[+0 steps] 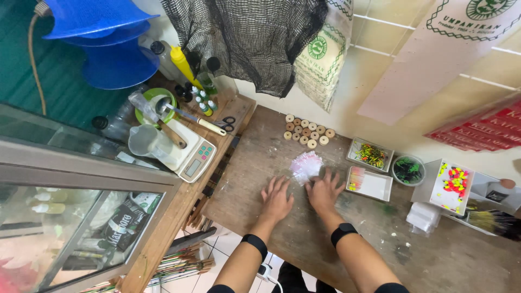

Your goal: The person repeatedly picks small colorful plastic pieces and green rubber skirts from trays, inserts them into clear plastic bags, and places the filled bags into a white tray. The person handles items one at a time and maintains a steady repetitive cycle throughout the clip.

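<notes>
Head view, looking down on a worn wooden table (282, 157). Left hand (277, 198) lies palm down on the bare wood, fingers spread and slightly curled, holding nothing. Right hand (324, 191) lies flat just beside it, fingers fanned open, its fingertips touching the near edge of a small pile of clear plastic bags (306, 165); nothing is gripped. The pile sits on the table directly ahead of the two hands, nearer the right one. Each forearm carries a black wristband (343, 233).

Beyond the pile, a cluster of round wooden spools (307, 131) lies in rows. To the right of the right hand stands a shallow white tray (374, 187) with a few coloured pieces at its left end; behind it, a second tray (370, 154) holds yellow and dark small parts, and a round bowl (408, 170) holds green ones. Farther right, a white box (453, 184) shows pink and yellow beads.

To the left, on a raised wooden shelf, a digital scale (195, 157) bears a clear measuring jug (145, 142), with a green bowl (157, 103) and small bottles (202, 100) behind it. Black netting (244, 38) hangs above the table's far edge.
</notes>
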